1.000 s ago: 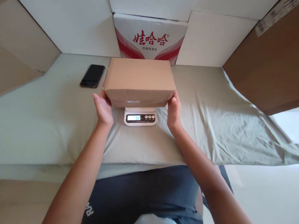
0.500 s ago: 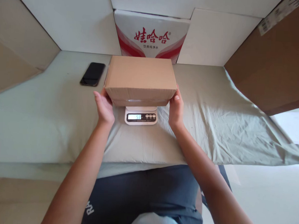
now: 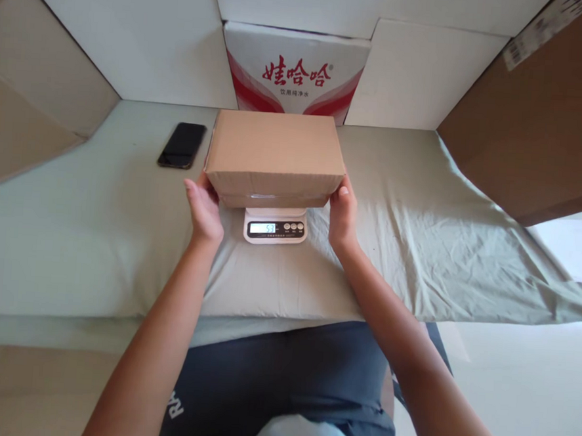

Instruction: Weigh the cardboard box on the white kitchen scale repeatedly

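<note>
Cardboard box at frame centre, resting on scale, display lit. Left hand and right hand open, flat against box sides. Placement apparently done; release pending.

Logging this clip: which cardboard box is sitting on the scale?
The small plain brown box between both hands, atop the white scale; the red-printed box stands behind.

Bare sheet lies open left and right of the cardboard box. A phone sits near its left; a red-printed carton stands just behind, a brown carton walls the right.
</note>
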### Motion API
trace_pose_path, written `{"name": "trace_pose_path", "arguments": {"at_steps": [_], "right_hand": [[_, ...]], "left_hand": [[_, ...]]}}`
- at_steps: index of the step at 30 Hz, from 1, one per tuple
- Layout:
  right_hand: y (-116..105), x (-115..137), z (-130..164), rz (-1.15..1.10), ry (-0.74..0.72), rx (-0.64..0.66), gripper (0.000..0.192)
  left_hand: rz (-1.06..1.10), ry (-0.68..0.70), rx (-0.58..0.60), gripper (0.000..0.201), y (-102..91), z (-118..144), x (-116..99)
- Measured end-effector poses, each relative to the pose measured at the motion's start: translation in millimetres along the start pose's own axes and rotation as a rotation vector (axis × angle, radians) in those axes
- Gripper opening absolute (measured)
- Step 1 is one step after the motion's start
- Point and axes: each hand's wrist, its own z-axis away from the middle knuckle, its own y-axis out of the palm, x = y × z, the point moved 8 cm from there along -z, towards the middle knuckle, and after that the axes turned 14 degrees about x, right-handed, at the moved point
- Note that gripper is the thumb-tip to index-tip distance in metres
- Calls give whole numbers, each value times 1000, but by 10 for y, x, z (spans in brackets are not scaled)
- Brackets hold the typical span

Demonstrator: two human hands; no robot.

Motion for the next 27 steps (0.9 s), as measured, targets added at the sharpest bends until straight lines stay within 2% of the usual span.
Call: {"name": "trace_pose_path", "arguments": {"at_steps": [8,17,27], "right_hand": [[87,101,-1,87,-31,79,91],[115,116,-3,110,-11,94,92],[145,103,-28,66,-107,143,75]], "left_hand": [[-16,10,9,99,-13,-12,55],[-24,-23,-8,102,-38,52,75],[118,58,9,87,-14,28,143]]}}
